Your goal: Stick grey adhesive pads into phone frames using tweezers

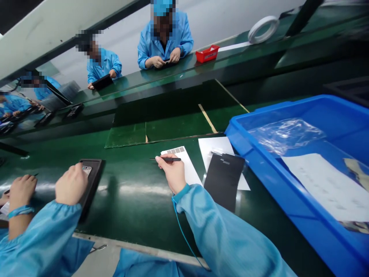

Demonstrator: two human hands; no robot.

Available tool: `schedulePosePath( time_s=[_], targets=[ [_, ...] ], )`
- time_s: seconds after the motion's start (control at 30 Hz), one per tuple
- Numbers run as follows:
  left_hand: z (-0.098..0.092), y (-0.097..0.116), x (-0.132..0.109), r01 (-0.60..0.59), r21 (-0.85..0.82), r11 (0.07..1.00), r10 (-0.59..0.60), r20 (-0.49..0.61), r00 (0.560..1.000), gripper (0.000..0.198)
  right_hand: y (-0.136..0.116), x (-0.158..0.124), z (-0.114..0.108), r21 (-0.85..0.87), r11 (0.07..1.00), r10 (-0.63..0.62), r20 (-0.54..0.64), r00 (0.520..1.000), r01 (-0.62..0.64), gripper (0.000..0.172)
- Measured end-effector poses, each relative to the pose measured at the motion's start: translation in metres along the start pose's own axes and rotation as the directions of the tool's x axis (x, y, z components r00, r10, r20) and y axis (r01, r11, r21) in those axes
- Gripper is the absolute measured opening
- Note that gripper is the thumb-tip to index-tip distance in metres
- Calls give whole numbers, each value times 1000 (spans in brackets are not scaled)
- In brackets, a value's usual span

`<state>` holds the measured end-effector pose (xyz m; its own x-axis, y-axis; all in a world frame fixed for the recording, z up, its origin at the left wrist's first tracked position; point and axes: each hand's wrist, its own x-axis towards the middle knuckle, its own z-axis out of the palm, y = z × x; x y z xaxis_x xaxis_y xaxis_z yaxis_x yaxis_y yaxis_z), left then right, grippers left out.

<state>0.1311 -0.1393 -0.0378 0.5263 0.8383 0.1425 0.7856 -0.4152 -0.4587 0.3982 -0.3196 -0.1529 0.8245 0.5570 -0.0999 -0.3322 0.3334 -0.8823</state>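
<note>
Black and slim, a pointed tool (174, 159) sits pinched in the right hand's (176, 174) fingers, aimed left toward a black rectangular tray (94, 179). The left hand (71, 184) curls over it, grip hidden.

Left hand (72, 185) curls knuckles-up; right hand (174, 171) pinches, thumb extended.

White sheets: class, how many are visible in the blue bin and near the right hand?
3: a white sheet with grey squares, partly behind the right hand; a second sheet, partly under a black sheet; a third sheet, in the blue bin. Others may be hidden.
</note>
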Motion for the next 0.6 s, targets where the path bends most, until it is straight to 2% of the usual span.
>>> schedulePosePath(
  time_s=[0.03,0.1,0.2,0.3,0.4,0.5,0.6],
  targets=[
    [-6,21,-1,-40,-66,997,34,-76,996,33,0,0,0,2,1000,-1,-5,1000,1,34],
    [-12,70,0,-173,-266,948,165,-53,985,27,-1,0,-1,8,1000,-2,-17,1000,2,36],
    [-10,142,13,-196,-518,833,248,31,968,20,-1,1,-1,19,1000,-1,-37,999,2,40],
    [-2,190,34,-231,-593,771,275,-17,961,23,0,4,3,28,1000,-2,-58,998,4,42],
    [5,208,46,-288,-626,725,309,-79,948,24,-2,11,9,37,999,-4,-85,996,7,42],
    [11,209,48,-320,-650,689,332,-109,937,23,-18,18,14,56,998,-18,-107,994,24,40],
    [17,207,47,-333,-672,661,348,-118,930,23,-42,22,8,69,996,-54,-99,994,61,36]
  ],
)
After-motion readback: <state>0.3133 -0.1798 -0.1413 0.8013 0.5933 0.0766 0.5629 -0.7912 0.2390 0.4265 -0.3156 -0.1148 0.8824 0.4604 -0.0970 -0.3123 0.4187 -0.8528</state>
